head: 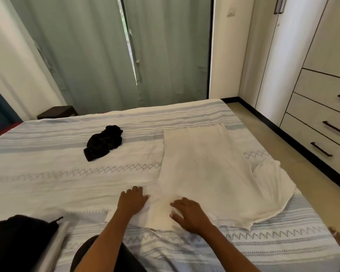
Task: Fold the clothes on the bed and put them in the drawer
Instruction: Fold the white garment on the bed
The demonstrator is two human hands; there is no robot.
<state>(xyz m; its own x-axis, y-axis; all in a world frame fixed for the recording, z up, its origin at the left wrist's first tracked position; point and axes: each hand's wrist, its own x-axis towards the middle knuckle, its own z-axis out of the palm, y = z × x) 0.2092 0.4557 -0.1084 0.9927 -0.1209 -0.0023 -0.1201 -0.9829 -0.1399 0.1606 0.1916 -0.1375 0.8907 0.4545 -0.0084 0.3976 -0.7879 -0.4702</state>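
Note:
A white T-shirt (208, 169) lies spread on the bed (47, 173), its length running away from me and one sleeve flared out to the right. My left hand (133, 200) lies flat with straight fingers on the shirt's near left part. My right hand (188, 213) presses flat on the shirt's near end, fingers spread and pointing left. A crumpled black garment (103, 142) sits farther back on the bed, left of the shirt. The drawers (320, 122) with dark handles stand shut in the wardrobe at the right.
A folded black garment (18, 238) lies at the bed's near left corner. Green curtains (106, 55) hang behind the bed, with a dark stool (57, 111) beside them. A strip of floor (283, 146) separates the bed from the wardrobe.

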